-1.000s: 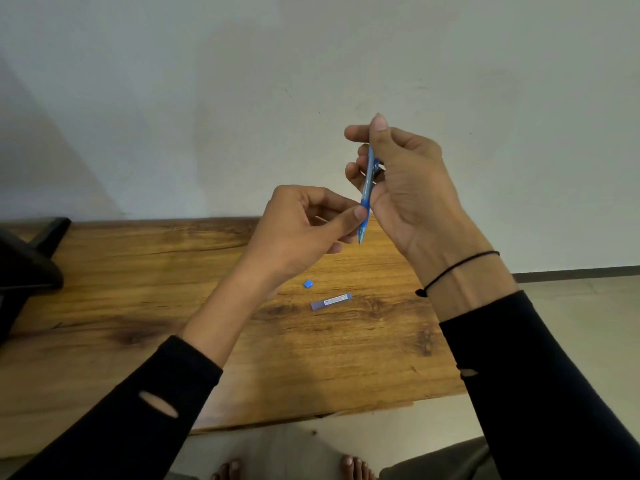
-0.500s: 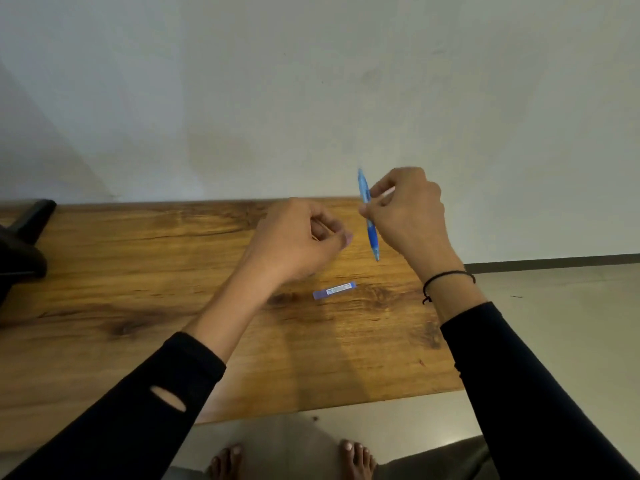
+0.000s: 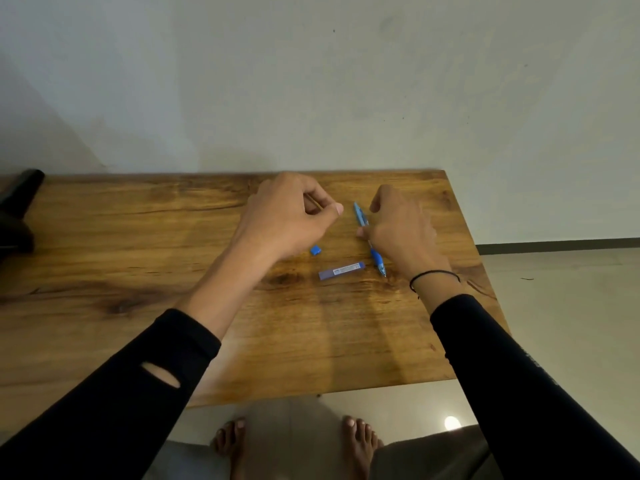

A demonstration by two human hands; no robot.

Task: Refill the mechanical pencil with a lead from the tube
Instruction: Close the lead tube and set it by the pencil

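1. My bare feet (image 3: 294, 441) are standing on the pale floor just below the near edge of the wooden counter (image 3: 138, 254).
2. My black sleeves are reaching forward over the counter, and a thin black band (image 3: 433, 277) is sitting on my right wrist.
3. The flat purple lead tube (image 3: 342, 270) is lying on the counter between my forearms, with nothing holding it.
4. A small blue cap (image 3: 315, 250) is resting just beyond the tube, beside my left wrist.
5. My right hand (image 3: 401, 230) is pinching the slim blue mechanical pencil (image 3: 369, 237) around its middle; the pencil is slanting with its tip down near the tube's right end, though I cannot tell whether the tip is touching the wood.
6. My left hand (image 3: 291, 216) is curling loosely, thumb and forefinger pressing together near the pencil's top; whether a lead is between them is too fine to see.
7. A dark object (image 3: 17, 209) is sitting at the counter's far left edge.
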